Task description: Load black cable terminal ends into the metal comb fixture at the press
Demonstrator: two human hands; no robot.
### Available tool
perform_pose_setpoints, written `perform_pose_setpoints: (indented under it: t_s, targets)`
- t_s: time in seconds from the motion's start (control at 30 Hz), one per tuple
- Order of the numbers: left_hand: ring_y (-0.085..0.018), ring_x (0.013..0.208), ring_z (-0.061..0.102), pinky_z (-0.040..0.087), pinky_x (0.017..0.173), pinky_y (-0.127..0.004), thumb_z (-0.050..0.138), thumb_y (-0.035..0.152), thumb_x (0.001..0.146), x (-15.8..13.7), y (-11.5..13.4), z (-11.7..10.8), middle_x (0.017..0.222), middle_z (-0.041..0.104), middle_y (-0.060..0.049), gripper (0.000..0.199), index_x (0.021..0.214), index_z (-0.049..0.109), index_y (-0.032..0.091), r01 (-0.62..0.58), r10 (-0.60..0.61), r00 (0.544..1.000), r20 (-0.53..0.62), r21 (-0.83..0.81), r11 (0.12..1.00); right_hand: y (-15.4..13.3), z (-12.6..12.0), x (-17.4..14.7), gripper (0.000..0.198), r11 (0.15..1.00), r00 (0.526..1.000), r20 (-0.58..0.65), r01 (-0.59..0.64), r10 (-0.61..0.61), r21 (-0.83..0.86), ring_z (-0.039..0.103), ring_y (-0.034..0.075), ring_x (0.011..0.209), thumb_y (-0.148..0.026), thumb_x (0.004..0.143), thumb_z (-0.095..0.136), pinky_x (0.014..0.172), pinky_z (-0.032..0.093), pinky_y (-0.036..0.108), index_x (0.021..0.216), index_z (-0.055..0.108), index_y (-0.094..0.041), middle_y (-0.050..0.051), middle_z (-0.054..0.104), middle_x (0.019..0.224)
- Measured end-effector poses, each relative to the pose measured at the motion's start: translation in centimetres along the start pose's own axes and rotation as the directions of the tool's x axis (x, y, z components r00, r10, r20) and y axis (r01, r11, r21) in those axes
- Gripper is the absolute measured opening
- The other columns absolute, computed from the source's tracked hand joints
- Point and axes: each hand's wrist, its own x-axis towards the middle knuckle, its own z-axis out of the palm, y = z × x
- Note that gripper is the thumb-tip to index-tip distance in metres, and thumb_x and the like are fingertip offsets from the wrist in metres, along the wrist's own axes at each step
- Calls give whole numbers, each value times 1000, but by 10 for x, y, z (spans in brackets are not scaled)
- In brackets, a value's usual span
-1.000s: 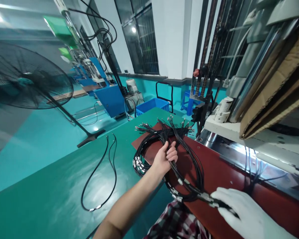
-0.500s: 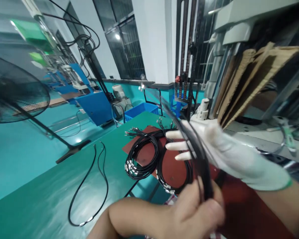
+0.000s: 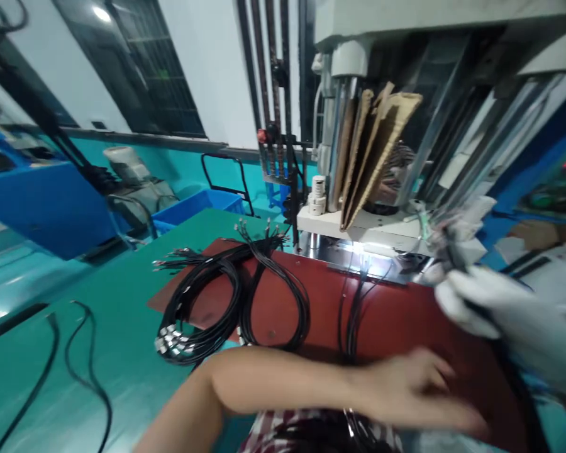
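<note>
My right hand point(image 3: 495, 314), in a white glove, is closed around a few black cables point(image 3: 514, 377) at the right, in front of the machine; their metal-tipped ends stick up above the glove. My bare left hand point(image 3: 415, 393) reaches across my body, blurred, fingers stretched out low over the red mat point(image 3: 396, 321), with nothing seen in it. Two coiled bundles of black cables point(image 3: 202, 308) with metal ends lie on the mat's left part. Some more black cables point(image 3: 351, 308) hang from the machine's edge onto the mat.
A press-like machine point(image 3: 405, 126) with cardboard sheets point(image 3: 372, 151) tucked in it stands behind the mat. Two loose cables point(image 3: 75, 365) lie on the green table point(image 3: 122, 352) at the left. A blue crate point(image 3: 198, 204) and blue machines stand further back.
My view has swung to the right. My gloved right hand has carried the cables right toward the machine. My left hand has let go of them and stretched out flat over the mat.
</note>
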Motion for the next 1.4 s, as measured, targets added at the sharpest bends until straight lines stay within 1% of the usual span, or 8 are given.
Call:
perform_pose_setpoints:
  t_s: [0.17, 0.37, 0.5, 0.57, 0.7, 1.1, 1.3, 1.4]
  targets:
    - [-14, 93, 59, 47, 82, -26, 58, 61, 82, 13, 14, -98, 113, 59, -10, 59, 119, 50, 16, -158, -75, 781, -621, -311, 937, 59, 32, 14, 42, 984, 965, 245, -130, 96, 124, 46, 5, 52, -44, 99, 49, 48, 32, 16, 112, 56, -5, 10, 62, 80]
    - [-19, 101, 60, 44, 87, -28, 40, 61, 91, 33, 1, -109, 115, 64, -16, 64, 121, 58, 7, 24, -77, 963, -257, -203, 979, 74, 56, 37, 58, 854, 932, 278, -333, 232, 400, 54, 9, 58, -54, 81, 72, 54, 42, 18, 106, 57, -4, 13, 63, 89]
    - [-19, 106, 58, 44, 95, -32, 32, 51, 97, 20, -3, -136, 113, 63, -13, 52, 118, 58, 11, -17, 89, 929, -358, 199, 980, 77, 58, 46, 54, 788, 937, 249, -341, 244, 512, 59, 13, 79, -54, 83, 72, 72, 50, 22, 105, 59, -7, 10, 58, 94]
    - [-20, 104, 55, 42, 98, -36, 36, 36, 96, 11, -8, -164, 108, 61, -12, 37, 112, 58, 11, 133, 208, 845, -493, 571, 810, 78, 60, 46, 48, 815, 959, 205, -274, 194, 510, 54, 10, 81, -50, 89, 66, 76, 48, 20, 111, 58, -7, 6, 54, 89]
    - [-24, 106, 47, 41, 99, -42, 49, 12, 81, 7, -31, -204, 112, 55, -12, 34, 114, 57, 10, 319, 115, 920, -374, 887, 334, 79, 68, 46, 43, 843, 975, 109, -222, 194, 490, 50, 9, 72, -42, 88, 67, 68, 45, 18, 111, 51, -9, 1, 52, 79]
    - [-22, 104, 52, 44, 97, -35, 46, 21, 93, -21, -28, -190, 106, 57, -11, 20, 103, 60, 11, 313, 5, 947, -322, 925, 213, 74, 64, 28, 49, 960, 978, -96, -160, 186, 231, 48, 15, 78, -50, 88, 57, 77, 42, 27, 116, 67, -10, 4, 49, 78]
    - [-26, 84, 62, 44, 67, -33, 30, 33, 98, -99, 19, -181, 105, 62, -11, 30, 110, 50, 13, 593, -201, 778, -596, 801, -82, 77, 64, 22, 36, 943, 954, -124, -241, 273, 228, 57, 15, 74, -39, 83, 66, 69, 46, 24, 100, 61, -8, 6, 60, 80]
    - [-20, 77, 60, 40, 67, -29, 38, 44, 95, -135, 47, -175, 96, 64, -6, 34, 111, 51, 18, 751, -232, 657, -717, 650, 118, 85, 65, 20, 31, 931, 954, -57, -273, 294, 244, 63, 16, 77, -36, 83, 70, 70, 51, 23, 93, 62, -8, 9, 65, 84]
